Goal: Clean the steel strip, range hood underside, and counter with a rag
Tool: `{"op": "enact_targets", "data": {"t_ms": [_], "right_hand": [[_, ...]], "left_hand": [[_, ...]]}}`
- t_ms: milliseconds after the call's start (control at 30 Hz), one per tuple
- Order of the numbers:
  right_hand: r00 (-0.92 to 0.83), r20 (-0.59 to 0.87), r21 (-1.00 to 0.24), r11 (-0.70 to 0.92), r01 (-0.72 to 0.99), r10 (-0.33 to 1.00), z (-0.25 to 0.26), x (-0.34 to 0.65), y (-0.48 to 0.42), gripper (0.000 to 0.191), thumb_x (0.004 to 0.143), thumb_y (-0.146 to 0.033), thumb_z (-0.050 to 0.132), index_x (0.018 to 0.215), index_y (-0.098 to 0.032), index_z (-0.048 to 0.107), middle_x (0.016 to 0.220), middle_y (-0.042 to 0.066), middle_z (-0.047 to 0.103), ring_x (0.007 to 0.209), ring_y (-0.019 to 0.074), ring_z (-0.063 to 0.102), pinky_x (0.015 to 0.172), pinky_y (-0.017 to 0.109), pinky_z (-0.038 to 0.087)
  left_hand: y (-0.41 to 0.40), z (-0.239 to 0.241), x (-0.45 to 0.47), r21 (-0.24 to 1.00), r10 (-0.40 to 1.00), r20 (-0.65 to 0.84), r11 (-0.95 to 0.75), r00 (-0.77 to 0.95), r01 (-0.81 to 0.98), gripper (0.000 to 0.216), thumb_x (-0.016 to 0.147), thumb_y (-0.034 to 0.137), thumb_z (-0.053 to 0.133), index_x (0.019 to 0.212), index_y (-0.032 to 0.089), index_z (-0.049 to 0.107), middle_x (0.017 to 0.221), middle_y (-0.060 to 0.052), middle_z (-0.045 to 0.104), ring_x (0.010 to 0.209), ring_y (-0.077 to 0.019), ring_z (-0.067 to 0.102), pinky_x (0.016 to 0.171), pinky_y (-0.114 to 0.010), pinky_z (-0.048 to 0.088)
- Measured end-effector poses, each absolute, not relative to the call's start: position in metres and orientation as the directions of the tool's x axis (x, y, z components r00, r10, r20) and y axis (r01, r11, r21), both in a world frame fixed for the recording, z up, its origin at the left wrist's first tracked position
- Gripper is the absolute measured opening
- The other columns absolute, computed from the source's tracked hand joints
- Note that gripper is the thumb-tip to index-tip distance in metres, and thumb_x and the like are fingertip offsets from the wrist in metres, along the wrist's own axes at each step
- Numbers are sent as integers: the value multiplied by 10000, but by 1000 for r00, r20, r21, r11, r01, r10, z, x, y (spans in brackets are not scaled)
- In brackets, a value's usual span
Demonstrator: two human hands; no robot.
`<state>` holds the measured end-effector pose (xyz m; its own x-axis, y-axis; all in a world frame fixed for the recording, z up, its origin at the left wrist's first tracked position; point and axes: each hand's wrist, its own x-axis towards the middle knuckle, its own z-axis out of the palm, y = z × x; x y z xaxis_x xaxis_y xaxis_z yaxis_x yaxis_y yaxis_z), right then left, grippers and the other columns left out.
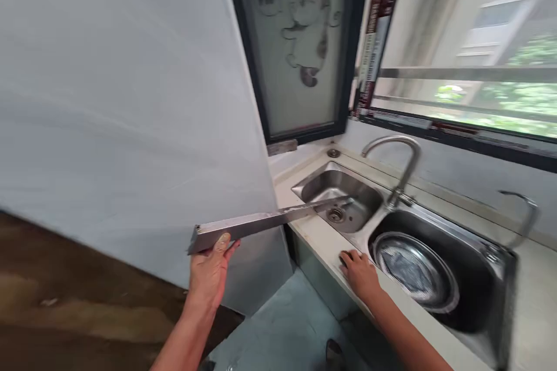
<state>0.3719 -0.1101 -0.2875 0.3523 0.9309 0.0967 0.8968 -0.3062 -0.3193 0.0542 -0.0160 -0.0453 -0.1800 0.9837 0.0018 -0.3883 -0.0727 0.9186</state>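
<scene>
A long metal bar (243, 227) ran slantwise from beside the pale wall (130, 98), across the front of the desk (324, 242), to a far end over the left sink basin (365, 203); whether that end touched the steel was unclear. The left hand (209, 272) pinched its near end, thumb on the face and fingers beneath. The right hand (360, 273) rested at the desk's front edge, fingers curled; a dark patch under them made it impossible to tell whether they gripped something. With only one hand visibly holding the bar near its end, it seemed likely that a twist of the wrist could swing the far end into the basin wall or the faucet (409, 168), or that a slackened pinch could let the near end drop or scrape the wall.
</scene>
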Motion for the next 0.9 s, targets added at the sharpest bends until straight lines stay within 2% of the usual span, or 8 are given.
{"op": "enact_targets", "data": {"t_ms": [133, 200, 267, 367, 500, 667, 767, 900], "right_hand": [[224, 207, -592, -60, 803, 952, -296, 400, -81, 289, 936, -257, 460, 1028, -247, 734, 1050, 126, 709, 988, 329, 667, 928, 518, 525], [160, 311, -706, 115, 698, 937, -256, 396, -59, 278, 954, -372, 487, 1043, -251, 720, 1040, 113, 711, 1009, 324, 671, 945, 514, 528], [70, 426, -728, 296, 618, 902, -192, 371, -37, 271, 976, -423, 521, 1053, -251, 714, 1080, 107, 711, 1056, 303, 658, 963, 483, 515], [-124, 597, -649, 568, 506, 793, -90, 305, -16, 248, 1016, -384, 519, 1077, -247, 716, 1063, 93, 701, 1034, 252, 640, 932, 409, 510], [-303, 697, -478, 735, 480, 651, -7, 211, -5, 247, 1041, -306, 504, 1068, -256, 744, 994, 66, 685, 946, 215, 605, 849, 353, 494], [-448, 625, -336, 738, 585, 639, 6, 162, 2, 211, 1019, -259, 550, 1040, -255, 759, 960, 56, 671, 912, 217, 568, 738, 322, 455], [-436, 602, -319, 702, 637, 669, -9, 174, 5, 215, 1028, -253, 542, 1016, -241, 756, 943, 54, 664, 903, 220, 551, 751, 328, 446], [-382, 606, -330, 658, 677, 698, -18, 185, 3, 240, 1040, -222, 509, 1027, -223, 749, 938, 55, 674, 885, 214, 547, 777, 332, 447]], "left_hand": [[-16, -43, 55, 929, 979, 10, -84, -203, -360, 551, 552, 407, 969, 1010, 216, 730, 978, -24, 705, 915, -173, 625, 868, -456, 628], [-15, -45, 53, 925, 975, 6, -90, -224, -370, 527, 571, 418, 961, 993, 206, 728, 965, -31, 698, 909, -175, 625, 863, -455, 627], [-16, -49, 50, 917, 972, -2, -92, -235, -387, 495, 592, 416, 951, 978, 204, 723, 992, -40, 698, 923, -182, 627, 870, -463, 624], [-17, -57, 44, 918, 973, -6, -86, -231, -387, 468, 644, 426, 923, 1006, 210, 721, 1102, -76, 708, 994, -217, 642, 874, -452, 616], [-17, -62, 39, 919, 988, 33, -88, -149, -385, 518, 715, 441, 878, 1158, 232, 710, 1259, -131, 696, 1128, -277, 648, 905, -421, 593], [-17, -60, 35, 888, 991, 128, -137, -51, -439, 525, 765, 451, 839, 1235, 263, 700, 1364, -141, 665, 1239, -300, 627, 984, -411, 556], [-16, -65, 31, 909, 995, 76, -96, -65, -406, 485, 744, 470, 849, 1139, 215, 728, 1276, -158, 704, 1169, -298, 655, 958, -424, 565], [-14, -71, 28, 915, 991, 15, -68, -135, -397, 654, 670, 505, 891, 1209, 211, 666, 1245, -160, 702, 1132, -308, 657, 912, -444, 584]]}}
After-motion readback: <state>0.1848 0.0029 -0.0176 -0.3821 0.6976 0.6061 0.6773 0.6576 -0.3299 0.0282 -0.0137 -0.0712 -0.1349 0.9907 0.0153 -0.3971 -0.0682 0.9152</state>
